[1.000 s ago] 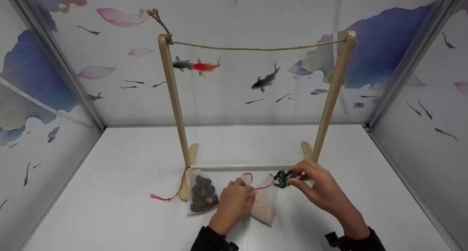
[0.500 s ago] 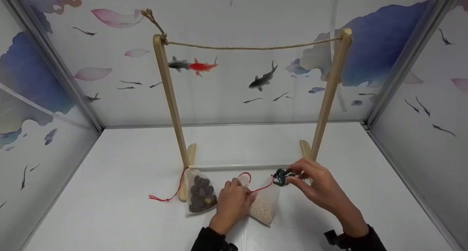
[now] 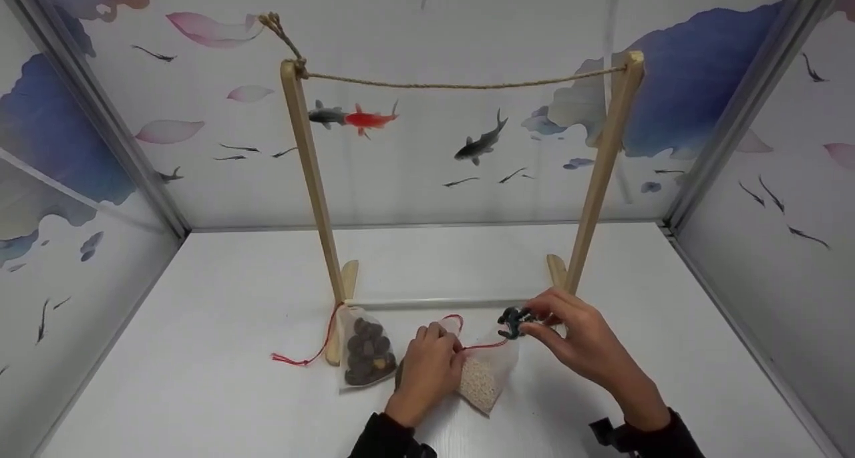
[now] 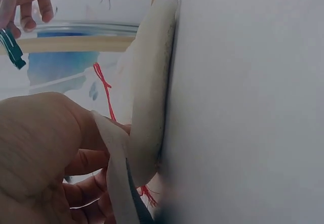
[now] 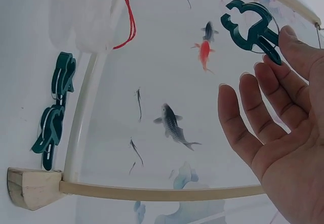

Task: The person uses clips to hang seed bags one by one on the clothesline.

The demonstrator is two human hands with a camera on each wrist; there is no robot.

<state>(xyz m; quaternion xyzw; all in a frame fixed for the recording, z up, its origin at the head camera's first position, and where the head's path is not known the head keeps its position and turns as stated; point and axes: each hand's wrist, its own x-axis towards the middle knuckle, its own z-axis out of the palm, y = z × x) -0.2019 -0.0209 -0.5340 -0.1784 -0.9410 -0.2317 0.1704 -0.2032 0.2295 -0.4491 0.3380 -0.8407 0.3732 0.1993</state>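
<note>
My right hand (image 3: 581, 341) pinches a dark green spring clip (image 5: 253, 28) between thumb and fingertips, its curved end pointing left. Just left of it, a translucent bag of pale grains (image 3: 478, 383) lies on the table, a red drawstring (image 3: 484, 346) crossing its upper part. My left hand (image 3: 431, 371) grips white bag fabric (image 4: 114, 148) between thumb and fingers in the left wrist view; which bag it belongs to I cannot tell. To its left lies a bag of dark stones (image 3: 367, 354) with a red cord. The left hand hides part of the things beneath it.
A wooden frame stands behind, with two posts (image 3: 312, 184), a slack twine (image 3: 461, 86) between their tops and a pale bar (image 3: 441, 304) low down. In the right wrist view, more green clips (image 5: 63, 77) lie by the frame's wooden foot (image 5: 33, 187). Printed walls enclose the table.
The clip has turned slightly and shifted a little left in my right hand. The grain bag's upper part has moved right. My left hand stays nearly in place.
</note>
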